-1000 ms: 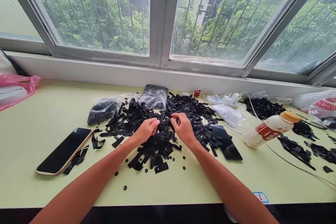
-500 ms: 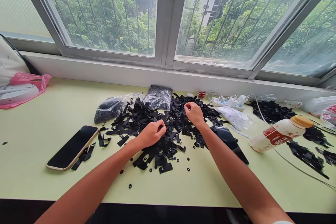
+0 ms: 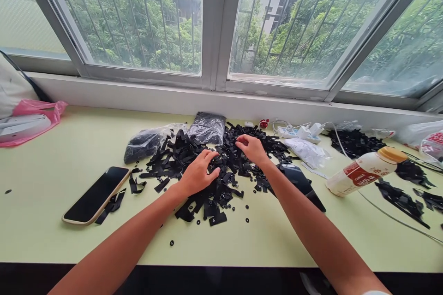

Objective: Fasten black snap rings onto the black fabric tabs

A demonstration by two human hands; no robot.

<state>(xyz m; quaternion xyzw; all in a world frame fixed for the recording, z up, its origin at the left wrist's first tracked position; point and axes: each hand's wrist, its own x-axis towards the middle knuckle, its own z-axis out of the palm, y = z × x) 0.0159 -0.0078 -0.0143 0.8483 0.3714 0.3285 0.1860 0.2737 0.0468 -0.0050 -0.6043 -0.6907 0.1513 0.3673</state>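
Observation:
A loose heap of short black fabric strips [image 3: 217, 219] covers the middle of the table, with small round black pieces like snap buttons [image 3: 172, 243] scattered among and in front of them. Over the left part of the heap is my left hand [image 3: 198, 173], its thumb and fingers spread apart and nothing visible between them. My right hand [image 3: 253, 150] hovers above the heap's back right part. Its thumb and forefinger are slightly apart, with nothing seen in them. Whether either hand touches the strips I cannot tell.
A phone [image 3: 97, 196] lies at left. Behind the heap are a filled plastic packet [image 3: 207, 128] and a clear bag [image 3: 143, 144]. Right of it sit a dark flat panel [image 3: 302, 184], a power strip [image 3: 290, 133], a bottle [image 3: 365, 171] and more black strips [image 3: 356, 145].
Both hands have gone from pinched fingers to fingers apart. My right hand has shifted slightly left. The view has moved a little.

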